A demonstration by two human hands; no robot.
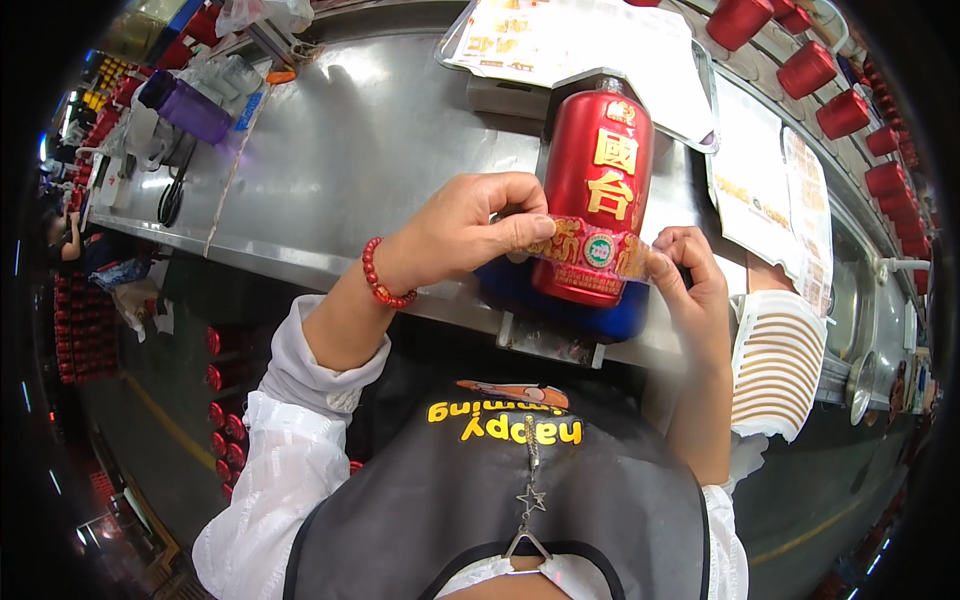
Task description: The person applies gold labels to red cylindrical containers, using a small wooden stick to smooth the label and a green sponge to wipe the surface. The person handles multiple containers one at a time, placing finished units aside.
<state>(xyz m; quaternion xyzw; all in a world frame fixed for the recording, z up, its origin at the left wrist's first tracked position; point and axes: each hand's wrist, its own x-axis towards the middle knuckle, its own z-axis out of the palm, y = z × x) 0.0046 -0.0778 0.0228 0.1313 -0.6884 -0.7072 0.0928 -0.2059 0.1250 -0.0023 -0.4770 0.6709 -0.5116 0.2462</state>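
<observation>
Red bottle, head view: lying or leaning, cannot tell which, over a blue support at near edge of steel bench. Patterned strip across lower front, ends pinched between thumb and finger of left hand and right hand. Hold taut, level, emblem centred; smooth outward.

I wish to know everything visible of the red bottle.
The bottle is shiny red and round-shouldered, with large gold characters and a short, pale neck; its material is unclear. It appears to lie face up, neck away from the person, its base end over a blue support. The left hand and right hand pinch a patterned strip across its lower front.
</observation>
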